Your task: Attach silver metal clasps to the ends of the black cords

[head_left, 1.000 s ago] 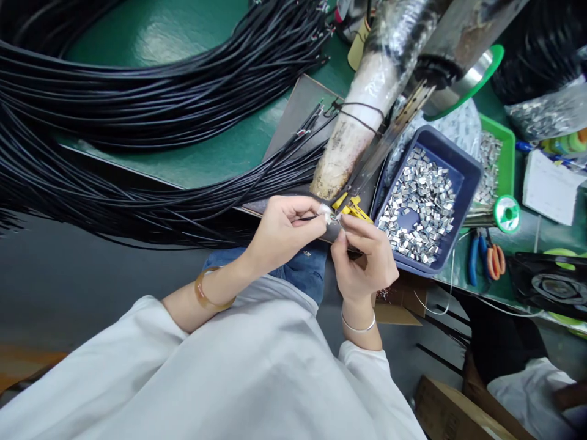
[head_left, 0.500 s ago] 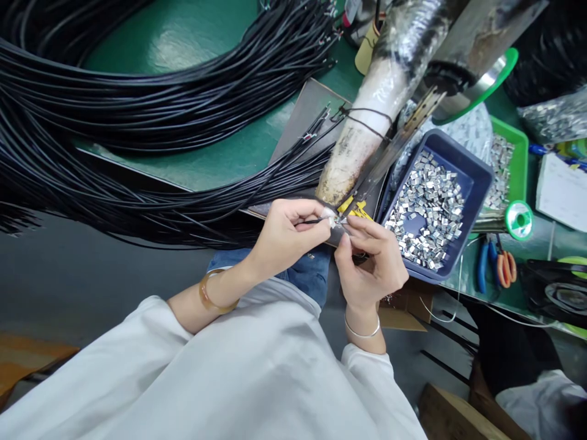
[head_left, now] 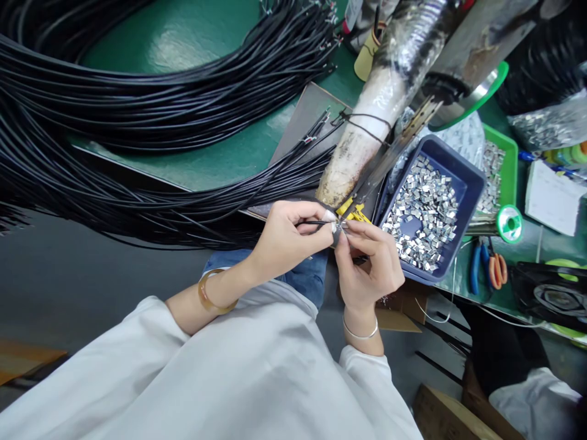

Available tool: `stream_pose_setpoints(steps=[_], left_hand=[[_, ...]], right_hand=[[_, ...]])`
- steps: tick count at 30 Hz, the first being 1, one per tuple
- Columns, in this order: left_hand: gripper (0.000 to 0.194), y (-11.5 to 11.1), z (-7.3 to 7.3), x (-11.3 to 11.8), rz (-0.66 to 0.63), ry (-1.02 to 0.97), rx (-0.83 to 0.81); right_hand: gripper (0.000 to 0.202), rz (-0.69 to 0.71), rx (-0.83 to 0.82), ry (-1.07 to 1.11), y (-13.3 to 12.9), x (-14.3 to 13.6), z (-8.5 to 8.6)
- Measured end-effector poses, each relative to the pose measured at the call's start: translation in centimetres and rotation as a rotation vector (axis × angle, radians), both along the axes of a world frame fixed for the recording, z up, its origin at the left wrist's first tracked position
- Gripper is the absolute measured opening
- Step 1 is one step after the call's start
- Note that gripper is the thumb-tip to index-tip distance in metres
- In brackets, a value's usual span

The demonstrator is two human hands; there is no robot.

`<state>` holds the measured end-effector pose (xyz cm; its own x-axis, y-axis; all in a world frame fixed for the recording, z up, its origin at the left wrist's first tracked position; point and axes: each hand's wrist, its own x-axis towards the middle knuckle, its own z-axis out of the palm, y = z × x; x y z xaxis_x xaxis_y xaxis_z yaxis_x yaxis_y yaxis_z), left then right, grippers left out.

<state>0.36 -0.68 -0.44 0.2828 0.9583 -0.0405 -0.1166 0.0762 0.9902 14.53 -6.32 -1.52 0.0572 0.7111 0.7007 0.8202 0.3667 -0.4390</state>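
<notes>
My left hand (head_left: 287, 237) pinches a black cable (head_left: 314, 222) close to its end, with white wrapping on a fingertip. Facing it, my right hand (head_left: 372, 260) has thumb and fingers closed at the thin wire ends; whether a small part is also between them is too small to tell. The fingertips of both hands nearly touch. Just beyond them lie yellow-handled pliers (head_left: 358, 212) at the foot of a plastic-wrapped white tube (head_left: 353, 146). To the right of my right hand is a blue bin (head_left: 461, 177) with many small metal pieces.
Thick bundles of black cable (head_left: 160, 110) cover the green table (head_left: 192, 36) at the left. A green tray (head_left: 508, 153), a solder spool (head_left: 509, 223), and blue and orange pliers (head_left: 495, 269) are at the right. Part of another person (head_left: 504, 342) shows at lower right.
The view has shifted slightly, so the bin and tools at the right appear further left. Both hands keep their pinch, with the fingertips a little closer together.
</notes>
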Motion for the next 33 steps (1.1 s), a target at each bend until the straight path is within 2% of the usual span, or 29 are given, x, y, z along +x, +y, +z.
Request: stream_pose_setpoints(steps=[9,17,26,33], left_hand=[[0.006,-0.20,-0.55,0.23,0.030,-0.020,0.038],[0.004,0.18,0.07,0.13,-0.001,-0.055,-0.050],[0.006,-0.15,-0.13,0.08,0.009,-0.044,-0.044],[0.009,-0.18,-0.45,0.04,-0.039,-0.024,-0.059]], right_hand=[[0.018,-0.012,0.016,0.038,0.30,-0.34,0.27],[0.019,0.020,0.034,0.034,0.05,-0.28,-0.26],[0.016,-0.015,0.049,0.028,0.06,-0.43,-0.02],[0.015,-0.006,0.055,-0.008,-0.09,-0.21,-0.34]])
